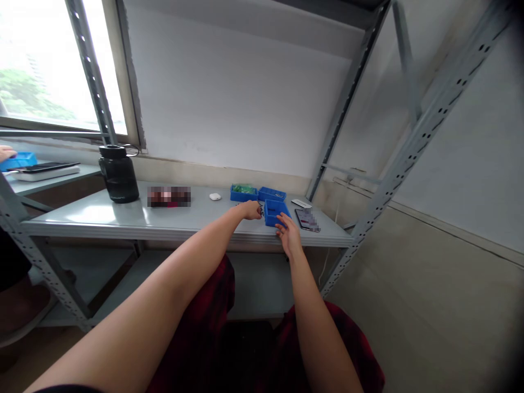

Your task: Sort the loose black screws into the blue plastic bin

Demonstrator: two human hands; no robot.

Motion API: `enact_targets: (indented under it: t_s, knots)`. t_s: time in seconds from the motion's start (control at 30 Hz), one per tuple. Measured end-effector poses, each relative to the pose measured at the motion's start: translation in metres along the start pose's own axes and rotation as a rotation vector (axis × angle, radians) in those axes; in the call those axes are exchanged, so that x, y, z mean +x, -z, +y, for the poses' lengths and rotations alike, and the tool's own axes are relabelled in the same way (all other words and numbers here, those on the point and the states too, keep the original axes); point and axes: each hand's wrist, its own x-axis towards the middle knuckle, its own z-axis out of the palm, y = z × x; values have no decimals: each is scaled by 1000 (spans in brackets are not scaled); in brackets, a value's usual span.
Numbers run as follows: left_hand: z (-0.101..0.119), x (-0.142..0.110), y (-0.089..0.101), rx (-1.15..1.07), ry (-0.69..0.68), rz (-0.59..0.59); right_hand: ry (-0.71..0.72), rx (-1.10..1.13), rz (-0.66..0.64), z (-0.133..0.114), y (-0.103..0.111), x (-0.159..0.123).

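My left hand (251,210) is closed, palm down, low over the shelf top, just left of a small blue bin (270,219). Anything between its fingers is too small to make out. Beside its fingertips lie small dark pieces (261,209). At the bin's front right corner is my right hand (290,232), its fingers apart and bent, the tips at or touching the rim. Behind my hands stand two more blue bins: one holds green packets (243,189), while the other bin (272,194) has small bits in it that I cannot identify.
To the right lie a phone (305,219) and a white flat object (301,203). Leftward are a white earbud case (215,196), a blurred-out item (169,197) and a black bottle (118,174). Metal posts (393,158) frame the shelf. Another person's hand (6,153) shows far left.
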Motion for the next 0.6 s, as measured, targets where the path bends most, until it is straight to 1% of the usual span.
enact_targets:
  t_s: [0.17,0.27,0.33,0.43,0.6]
  knots:
    - [-20,4,-5,68,123,19,-10,27,11,0,1,1]
    - [-27,7,-8,79,118,23,1,31,12,1,1,1]
    - [-26,9,-11,79,97,20,7,34,9,2,1,1]
    - [-19,13,-16,87,93,10,14,38,0,3,0,1]
    - [-8,19,-27,145,122,-61,15,31,-5,3,1,1]
